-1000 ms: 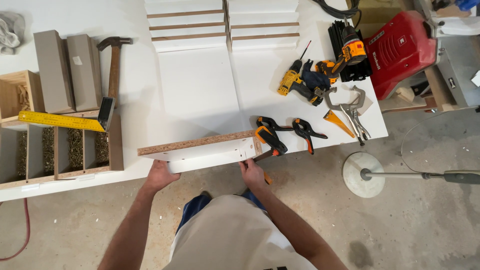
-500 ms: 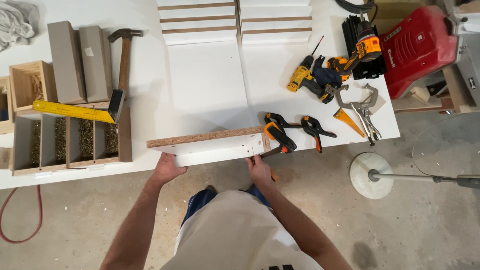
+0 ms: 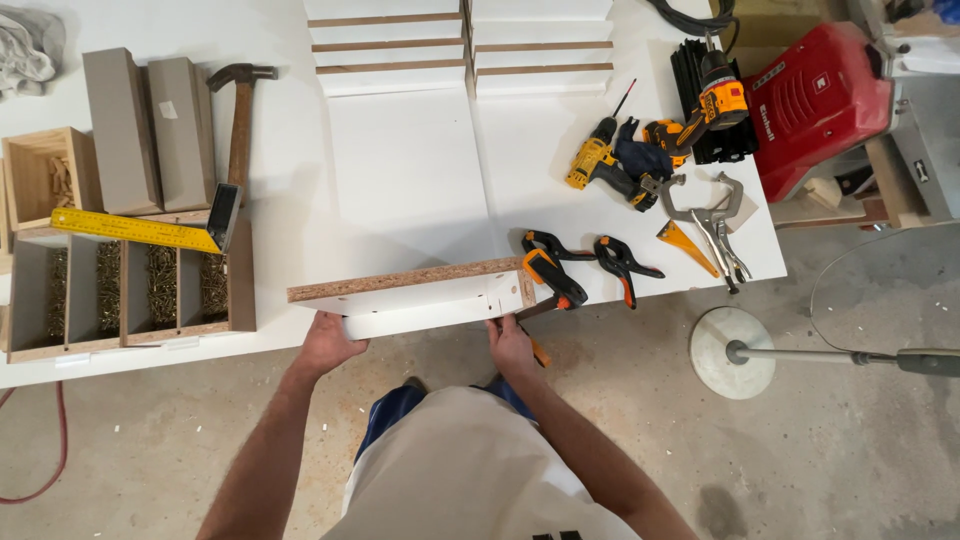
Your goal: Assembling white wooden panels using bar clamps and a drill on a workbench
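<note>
The white worktable is carrying everything in view, with the red machine standing off its far right corner. Flat white panels are lying across the middle of the table, and further cut panels with raw brown edges are lying stacked at the far side, apparently waiting to be used. At the near edge, a white chipboard panel is standing on its long edge, raw core facing up, with a second white piece lying along its lower side; the two appear to be meeting in an L, though no fastener is showing, so the joint is judged to be positioned but not yet fixed. The left hand is cupping the left end of this assembly, fingers curled under the table edge side. The right hand is gripping the right end near the orange-and-black bar clamp, which is lying touching that end; whether its jaws are biting the panel cannot be told. A compartmented wooden tray is sitting at the left under a yellow square, beside a hammer. Two cordless drills, locking pliers and a spring clamp are lying at the right, untouched.
</note>
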